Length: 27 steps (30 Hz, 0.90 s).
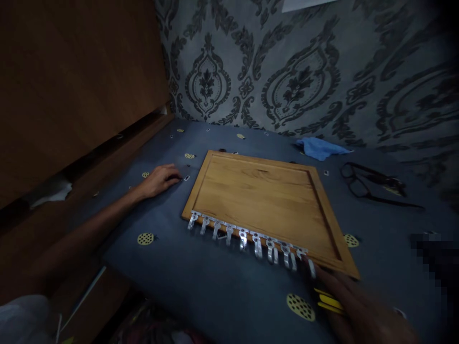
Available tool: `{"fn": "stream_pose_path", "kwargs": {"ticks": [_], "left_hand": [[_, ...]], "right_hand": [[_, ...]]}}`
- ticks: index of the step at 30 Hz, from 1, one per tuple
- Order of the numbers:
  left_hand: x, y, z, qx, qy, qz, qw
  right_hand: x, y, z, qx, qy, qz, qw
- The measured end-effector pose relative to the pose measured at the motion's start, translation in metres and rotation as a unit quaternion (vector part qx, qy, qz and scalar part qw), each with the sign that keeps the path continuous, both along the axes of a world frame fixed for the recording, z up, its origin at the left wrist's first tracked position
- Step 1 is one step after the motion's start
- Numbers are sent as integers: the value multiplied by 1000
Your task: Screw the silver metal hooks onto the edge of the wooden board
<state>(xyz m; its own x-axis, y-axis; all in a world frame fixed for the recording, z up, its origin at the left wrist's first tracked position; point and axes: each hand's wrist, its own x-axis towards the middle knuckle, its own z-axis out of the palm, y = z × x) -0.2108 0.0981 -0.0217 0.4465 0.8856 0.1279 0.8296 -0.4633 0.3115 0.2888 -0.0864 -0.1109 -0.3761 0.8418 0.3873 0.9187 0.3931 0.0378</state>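
Observation:
A framed wooden board [258, 191] lies flat on the dark blue cloth. Along its near edge runs a row of silver metal hooks [243, 234], their curved ends hanging past the wood. At the board's near right corner is my right hand [362, 310], closed around a tool with a yellow and black handle [328, 301]. The tool's front end is dark and blurred beside the last hooks, so its kind is unclear. My left hand [161, 180] rests on the cloth left of the board, fingers curled together; their tips are partly hidden, and anything between them cannot be made out.
Black-framed glasses [373, 184] lie unfolded to the right. A crumpled blue cloth [321, 148] sits near the patterned wall [247, 62]. Wooden furniture [79, 71] closes off the left side. The table's near edge [150, 294] is below my left arm.

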Motion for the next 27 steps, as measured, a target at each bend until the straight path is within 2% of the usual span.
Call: {"fn": "stream_pose_path", "kwargs": {"ticks": [4, 7, 11, 12, 14, 17, 19, 21, 23, 27], "left_hand": [[-1, 1, -3, 7, -12, 12, 1000], [-1, 0, -1, 11, -23, 18, 1000], [18, -2, 15, 6, -47, 20, 999], [30, -4, 22, 1, -65, 30, 997], [64, -11, 38, -14, -90, -8, 996], [132, -23, 58, -17, -87, -151, 985], [179, -31, 64, -45, -60, -254, 964], [217, -35, 62, -82, -18, -320, 944], [242, -36, 56, -113, 11, -356, 928], [260, -29, 42, -141, 41, -382, 912]], "right_hand": [[-14, 3, 27, 0, 15, 58, 998], [-29, 3, 44, 18, 35, 45, 998], [-40, 2, 51, 3, 48, 39, 998], [-41, 2, 51, -2, 48, 37, 998], [-42, 1, 52, -18, 49, 29, 998], [-43, 0, 53, -26, 48, 21, 998], [-44, 0, 54, -28, 48, 15, 998], [-45, 0, 55, -36, 53, 13, 998], [-46, 0, 57, -42, 63, 15, 997], [-47, 0, 59, -55, 77, 18, 995]]}}
